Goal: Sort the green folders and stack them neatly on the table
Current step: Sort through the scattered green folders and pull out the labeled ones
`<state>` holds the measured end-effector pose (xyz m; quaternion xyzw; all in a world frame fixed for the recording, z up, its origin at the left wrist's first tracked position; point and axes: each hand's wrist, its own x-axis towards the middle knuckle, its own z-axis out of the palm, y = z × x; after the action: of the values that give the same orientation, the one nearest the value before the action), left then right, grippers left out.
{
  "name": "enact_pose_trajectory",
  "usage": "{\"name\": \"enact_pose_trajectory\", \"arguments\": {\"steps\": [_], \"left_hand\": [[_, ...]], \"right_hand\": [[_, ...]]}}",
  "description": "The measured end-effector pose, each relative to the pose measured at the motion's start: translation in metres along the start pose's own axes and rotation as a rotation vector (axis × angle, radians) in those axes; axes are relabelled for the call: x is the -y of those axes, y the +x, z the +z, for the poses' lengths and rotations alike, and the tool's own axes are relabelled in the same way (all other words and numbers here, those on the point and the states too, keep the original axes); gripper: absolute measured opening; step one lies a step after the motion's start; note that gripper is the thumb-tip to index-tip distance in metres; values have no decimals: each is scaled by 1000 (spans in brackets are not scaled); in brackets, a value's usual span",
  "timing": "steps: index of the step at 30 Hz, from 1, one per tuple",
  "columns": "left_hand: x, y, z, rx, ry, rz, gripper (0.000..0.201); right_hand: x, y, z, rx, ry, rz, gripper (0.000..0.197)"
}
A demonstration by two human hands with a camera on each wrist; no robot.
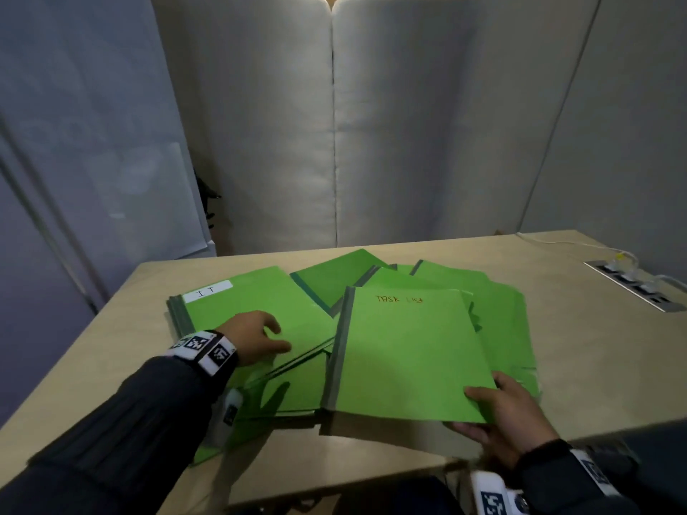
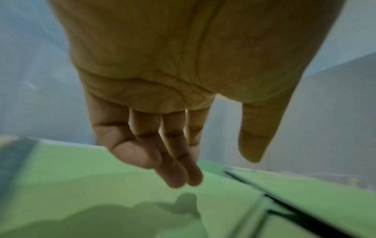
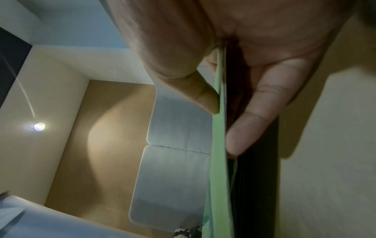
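— Fingers of my right hand pinch the "TASK LIST" folder by its near corner; where's it sit?

— Above the tabletop, over scattered green folders. My left hand hovers relaxed over the "IT" stack.

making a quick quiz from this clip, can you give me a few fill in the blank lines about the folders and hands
1. The folder that the right hand grips by its near corner has ____ LIST handwritten on its cover.
2. The white label on the top folder of the left stack reads ____.
3. The left hand hovers with straight fingers above the ____ stack.
4. All the folders on the table are ____ in colour.

Missing words: TASK; IT; left; green
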<state>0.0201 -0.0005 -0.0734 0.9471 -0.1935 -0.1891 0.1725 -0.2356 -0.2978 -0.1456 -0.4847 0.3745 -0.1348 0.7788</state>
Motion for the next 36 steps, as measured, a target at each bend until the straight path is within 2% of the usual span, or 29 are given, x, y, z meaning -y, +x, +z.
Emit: {"name": "enact_pose_trajectory", "arguments": {"steps": [3,5,7,9,12,16,22,25,26,29,33,34,36], "left_hand": [[51,-2,-18,-147,223,-172,65],[85,0,-22,-208,281,-296,72],[105,4,-23,-196,263,-356,70],[112,10,-28,-147,244,-361,57],[111,12,-40,-106,189,-370,61],[119,24,-45,-120,80,-346,59],[125,31,-42,-108,-26,-293,50],[136,34,-46,-128,-178,-252,33],[141,33,-47,-163,-253,-253,31],[151,23,-61,-342,-568,-225,42],[159,-4,-102,-560,-757,-55,42],[158,-12,-115,-605,-759,-13,40],[159,-25,-142,-698,-715,29,51]], "right_hand": [[1,-12,-6,33,59,-31,35],[8,-17,-4,56,84,-63,36],[14,-15,5,68,89,-115,38],[19,-6,19,59,76,-156,40],[23,4,47,73,52,-153,45],[24,16,80,76,109,-122,72],[17,12,112,159,76,-100,62],[15,10,115,163,59,-105,60],[16,8,115,162,51,-109,57],[19,7,111,185,41,-136,50],[22,14,111,150,29,-109,80],[23,16,114,133,-2,-106,84],[27,19,121,128,-75,-111,89]]}}
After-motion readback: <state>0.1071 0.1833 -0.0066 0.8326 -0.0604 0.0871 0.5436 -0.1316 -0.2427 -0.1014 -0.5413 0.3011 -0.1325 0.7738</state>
